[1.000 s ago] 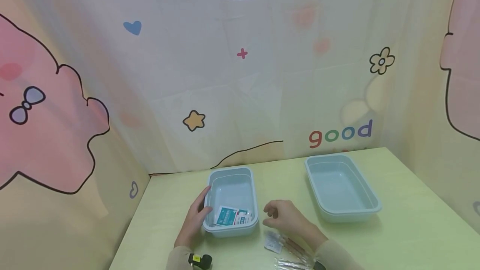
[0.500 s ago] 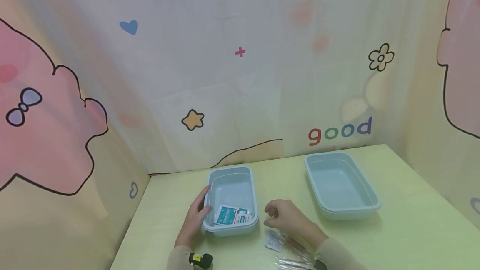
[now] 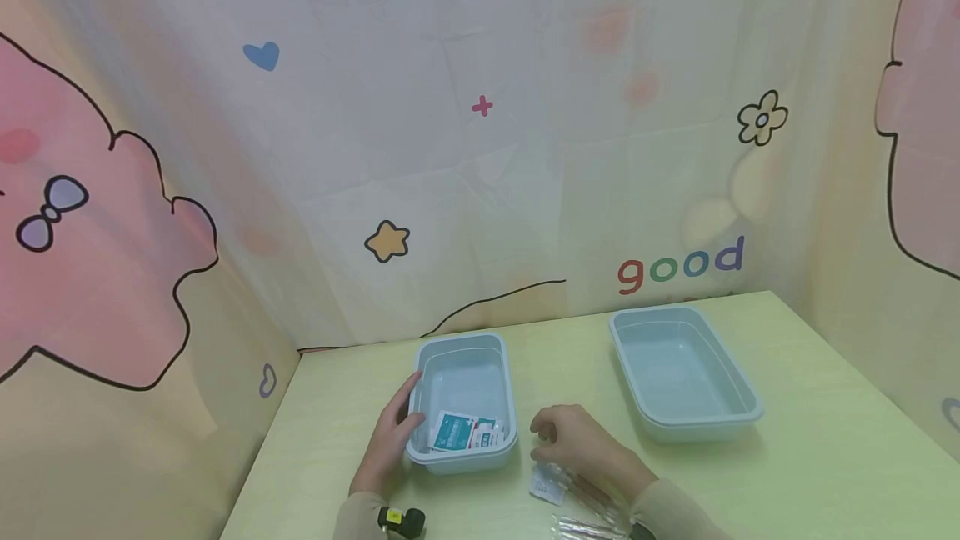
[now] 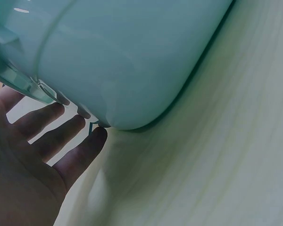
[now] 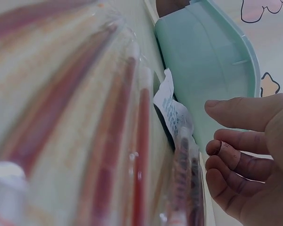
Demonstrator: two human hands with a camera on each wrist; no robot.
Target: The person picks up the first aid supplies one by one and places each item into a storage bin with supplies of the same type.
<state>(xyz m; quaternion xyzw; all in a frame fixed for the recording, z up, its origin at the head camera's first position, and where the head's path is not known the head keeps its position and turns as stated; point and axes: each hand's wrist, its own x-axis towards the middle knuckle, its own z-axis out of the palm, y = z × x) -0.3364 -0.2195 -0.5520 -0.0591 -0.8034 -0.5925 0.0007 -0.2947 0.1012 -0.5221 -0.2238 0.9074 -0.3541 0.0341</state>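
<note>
Head view: the 2 hands are apart. The left hand (image 3: 384, 444), lower centre-left, grips the near-side edge of the left tray (image 3: 463, 377). The right hand (image 3: 581, 442), loosely curled, holding nothing, is nearer the wrapped sticks (image 3: 592, 497); these lie below it, long axis running down-right.

Left wrist view: the left hand touches the tray's outer wall, upper left.

Right wrist view: the sticks occupy left and lower centre; the right hand is at lower right.

I'm looking into a draped booth (image 3: 840, 215), in what building I can't tell: cartoon-printed cloth (image 3: 517, 165) is hanging around three sides of a table (image 3: 560, 369).
</note>
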